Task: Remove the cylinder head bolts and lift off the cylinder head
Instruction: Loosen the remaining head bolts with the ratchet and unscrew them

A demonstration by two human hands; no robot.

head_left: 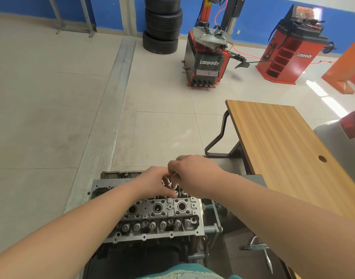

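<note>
**Hands at work on the far row of a cylinder head**

A cylinder head is seen bolted in place on an engine mounted in a stand, directly below the camera. Its near row of valve springs is exposed, and three round wells are lined along the middle. A green-handled tool is seen lying just right of the stand.

Both forearms are stretched over the head toward its far side. The left hand is laid palm-down on the far row, fingers bent, the fingertips touching a shiny spring cap; whether anything is gripped cannot be told. The right hand is held just beside it and slightly higher, its fingers curled inward and pinched together over the same spot. A small metal part seems to be caught between them, but it is too blurred and hidden to be named.

To the right, a wooden table with a round hole in its top is set on a black frame. Farther off, on the tiled floor, a red and black tyre changer marked "Lanpody" is stood beside a stack of tyres. A red wheel balancer is placed against the blue wall.
</note>
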